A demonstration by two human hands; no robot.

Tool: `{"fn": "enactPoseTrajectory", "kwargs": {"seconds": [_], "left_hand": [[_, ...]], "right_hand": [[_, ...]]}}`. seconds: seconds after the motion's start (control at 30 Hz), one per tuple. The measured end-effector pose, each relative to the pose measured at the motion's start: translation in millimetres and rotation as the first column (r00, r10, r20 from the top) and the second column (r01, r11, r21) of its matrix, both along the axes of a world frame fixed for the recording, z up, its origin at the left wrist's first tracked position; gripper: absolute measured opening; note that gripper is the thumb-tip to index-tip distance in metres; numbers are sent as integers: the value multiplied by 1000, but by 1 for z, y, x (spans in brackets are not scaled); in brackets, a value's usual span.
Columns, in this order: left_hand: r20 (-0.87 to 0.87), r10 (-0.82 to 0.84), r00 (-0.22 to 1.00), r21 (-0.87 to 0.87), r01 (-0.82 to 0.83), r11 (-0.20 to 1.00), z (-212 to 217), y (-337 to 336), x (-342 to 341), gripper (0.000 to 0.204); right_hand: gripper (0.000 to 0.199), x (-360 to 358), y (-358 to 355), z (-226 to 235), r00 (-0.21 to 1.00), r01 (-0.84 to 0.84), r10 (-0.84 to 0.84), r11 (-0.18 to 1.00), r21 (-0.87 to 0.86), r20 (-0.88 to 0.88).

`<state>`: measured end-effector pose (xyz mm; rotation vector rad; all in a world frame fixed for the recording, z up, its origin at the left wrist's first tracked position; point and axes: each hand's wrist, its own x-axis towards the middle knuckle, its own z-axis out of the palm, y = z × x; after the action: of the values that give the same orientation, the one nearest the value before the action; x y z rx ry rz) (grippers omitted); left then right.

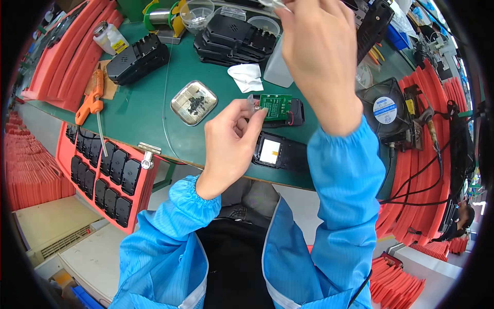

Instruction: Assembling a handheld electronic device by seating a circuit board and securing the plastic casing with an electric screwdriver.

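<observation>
My left hand (230, 136) is closed in a pinch, thumb tip on the left edge of a green circuit board (278, 107). A small clear part (251, 101) shows at its fingertips. The board lies on a black casing (297, 110) with a thin red wire at its right side. Below it, a black device with a lit screen (269, 152) lies on the table. My right hand (321, 56) is raised at the top, fingers bent together around a clear piece (274, 3), partly cut off by the picture's edge.
A metal dish (194, 103) of small dark parts stands left of my hands. Stacked black casings (234, 40), a white tissue (246, 77) and a solder reel (160, 18) are behind. An orange glue gun (91, 103) lies left; a black fan (386, 109) stands right.
</observation>
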<state>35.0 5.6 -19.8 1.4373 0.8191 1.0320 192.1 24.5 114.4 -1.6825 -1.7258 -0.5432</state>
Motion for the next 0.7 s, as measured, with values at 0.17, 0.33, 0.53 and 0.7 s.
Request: {"fn": "enactPoseTrajectory", "kwargs": {"seconds": [0.17, 0.33, 0.53, 0.7], "left_hand": [[19, -1, 1000, 23, 0, 1000, -3, 1, 0, 14], [19, -1, 1000, 10, 0, 1000, 0, 5, -11, 15], [-85, -72, 994, 111, 81, 991, 13, 7, -19, 17], [-229, -140, 963, 259, 199, 945, 22, 14, -21, 20]], "right_hand": [[29, -2, 4, -9, 958, 0, 17, 998, -58, 287], [22, 4, -37, -34, 1000, -1, -3, 990, 139, 28], [17, 7, -97, -79, 855, -168, -38, 923, -345, -517], [10, 18, -104, -95, 826, -262, 121, 947, -186, -551]]}}
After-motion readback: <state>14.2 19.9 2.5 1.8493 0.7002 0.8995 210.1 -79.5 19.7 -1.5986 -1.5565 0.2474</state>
